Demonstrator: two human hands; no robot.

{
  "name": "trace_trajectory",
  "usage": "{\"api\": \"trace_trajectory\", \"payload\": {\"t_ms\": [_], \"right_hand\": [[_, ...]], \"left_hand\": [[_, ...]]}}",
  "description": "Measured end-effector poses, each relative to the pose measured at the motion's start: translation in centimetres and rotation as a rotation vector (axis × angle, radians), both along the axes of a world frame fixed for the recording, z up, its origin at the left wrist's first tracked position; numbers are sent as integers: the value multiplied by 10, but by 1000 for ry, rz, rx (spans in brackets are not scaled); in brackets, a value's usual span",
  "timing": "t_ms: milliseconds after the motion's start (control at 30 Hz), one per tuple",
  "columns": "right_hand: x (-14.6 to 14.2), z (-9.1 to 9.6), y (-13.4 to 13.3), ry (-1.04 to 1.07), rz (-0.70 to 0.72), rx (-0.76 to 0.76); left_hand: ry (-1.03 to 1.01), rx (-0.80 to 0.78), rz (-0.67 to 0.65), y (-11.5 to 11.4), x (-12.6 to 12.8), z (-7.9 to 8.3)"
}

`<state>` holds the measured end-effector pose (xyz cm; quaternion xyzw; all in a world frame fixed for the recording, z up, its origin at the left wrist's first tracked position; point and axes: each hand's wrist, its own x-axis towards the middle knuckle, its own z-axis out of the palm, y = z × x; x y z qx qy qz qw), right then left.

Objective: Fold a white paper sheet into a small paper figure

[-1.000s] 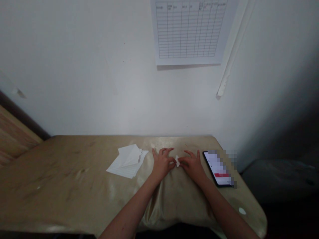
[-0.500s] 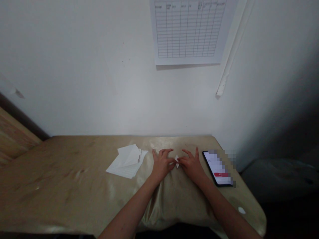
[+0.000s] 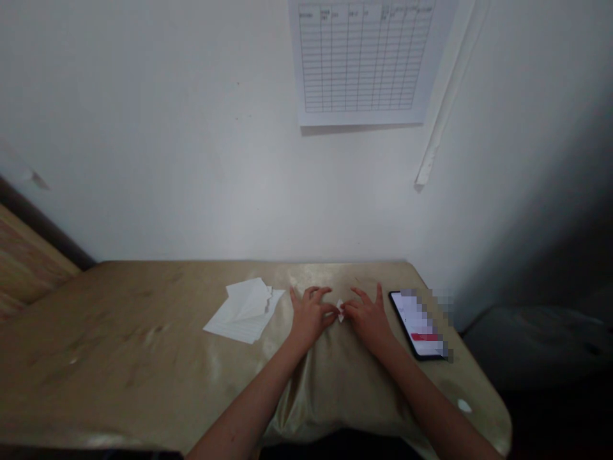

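A small folded piece of white paper [image 3: 340, 309] sits between my two hands, low over the table. My left hand [image 3: 310, 314] pinches its left side between thumb and index finger, the other fingers raised and spread. From the other side, my right hand [image 3: 368, 315] pinches the right edge in the same way, its outer fingers lifted. The fingertips cover much of the paper, so its folds are hard to make out. Left of my hands lie several white paper sheets [image 3: 244, 310], overlapping, one with a torn edge.
A phone [image 3: 419, 326] with a lit screen lies right of my right hand. A white scrap [image 3: 464, 406] is near the front right corner of the cloth-covered table [image 3: 143, 358]. Behind stands a white wall with a printed chart [image 3: 361, 64].
Both hands keep their pinch on the small folded paper. My left fingers have shifted very slightly to the left; otherwise hardly anything differs.
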<state>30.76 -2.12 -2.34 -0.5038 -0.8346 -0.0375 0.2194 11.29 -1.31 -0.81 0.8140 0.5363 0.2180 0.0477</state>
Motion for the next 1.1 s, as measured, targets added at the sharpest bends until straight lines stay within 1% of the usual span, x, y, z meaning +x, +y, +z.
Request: {"api": "trace_trajectory", "payload": {"t_ms": [267,500,700,800,1000,1100], "right_hand": [[0,-4,-1,95,-16,-42],[4,-4,-2,165,-15,-123],[4,-2,-5,195,-8,-146],[4,-1,-7,225,-5,-173],[2,-1,-7,306,-27,-224],[0,-2,-5,317,-47,-241]], "left_hand": [[-65,-47,28,1,-1,-6],[-101,-76,74,4,-3,-7],[-94,-51,41,3,-5,-9],[-110,-61,49,2,-5,-8],[-79,-78,-15,2,-5,-5],[-62,-97,-10,2,-6,-3]]}}
